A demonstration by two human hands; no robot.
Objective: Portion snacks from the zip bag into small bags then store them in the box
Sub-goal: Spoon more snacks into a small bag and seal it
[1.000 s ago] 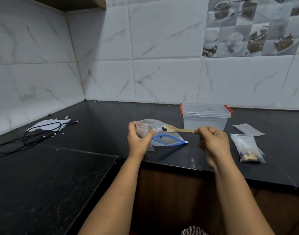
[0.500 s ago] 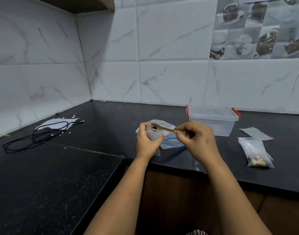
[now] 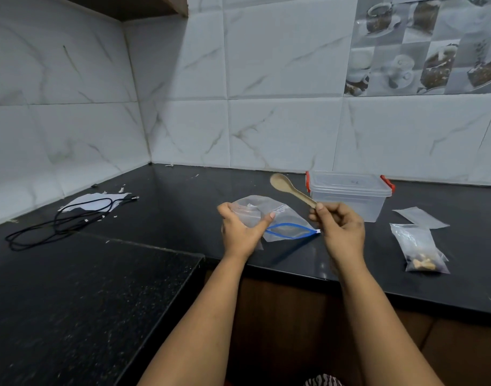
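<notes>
The left hand (image 3: 240, 232) pinches a small bag (image 3: 245, 215) above the zip bag (image 3: 283, 221); the right hand (image 3: 340, 228), just right of it, grips a raised wooden spoon (image 3: 290, 189).

Bare desk (image 3: 183, 207) left of left hand (image 3: 240, 232). Box (image 3: 350, 195) blocks just beyond right hand (image 3: 340, 232); small bags (image 3: 418, 246) obstruct its right.
</notes>
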